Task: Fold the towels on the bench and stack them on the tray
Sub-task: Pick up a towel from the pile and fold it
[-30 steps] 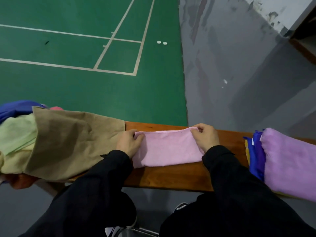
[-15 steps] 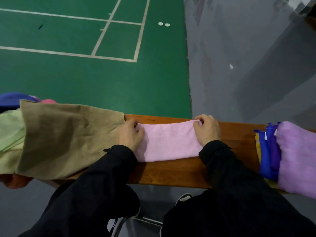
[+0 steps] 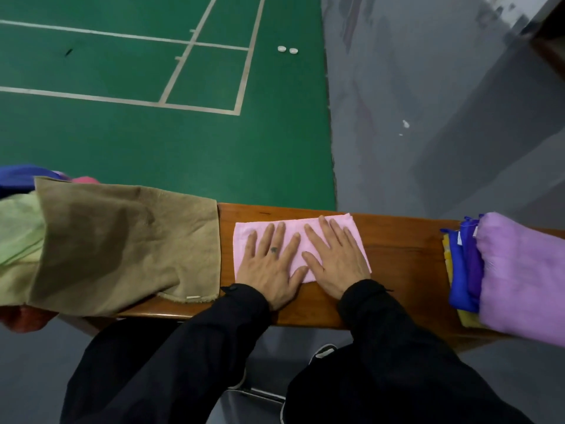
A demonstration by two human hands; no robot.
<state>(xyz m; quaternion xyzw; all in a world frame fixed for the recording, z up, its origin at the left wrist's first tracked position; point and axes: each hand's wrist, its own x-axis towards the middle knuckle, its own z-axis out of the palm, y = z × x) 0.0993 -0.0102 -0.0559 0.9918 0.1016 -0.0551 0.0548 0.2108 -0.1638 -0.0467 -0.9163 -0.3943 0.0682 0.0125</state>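
A pink towel [image 3: 298, 240], folded into a small soft rectangle, lies flat on the middle of the polished wooden counter [image 3: 403, 249]. The left hand [image 3: 270, 270] and the right hand [image 3: 337, 264] rest side by side on it, palms down, fingers [image 3: 269, 237] straight and spread, gripping nothing. Black sleeves [image 3: 382, 316] cover both arms. To the left, just beside the towel, a large tan towel [image 3: 122, 243] with a nappy surface drapes loosely over the counter, covering part of a pale green cloth [image 3: 18, 237] and a blue one [image 3: 21, 177]. At the right end sits a stack of folded towels: lilac [image 3: 526, 276] outermost, then purple, blue [image 3: 458, 270] and yellow edges. No tray can be made out beneath them. Beyond lies a green court floor [image 3: 153, 148] with white lines.
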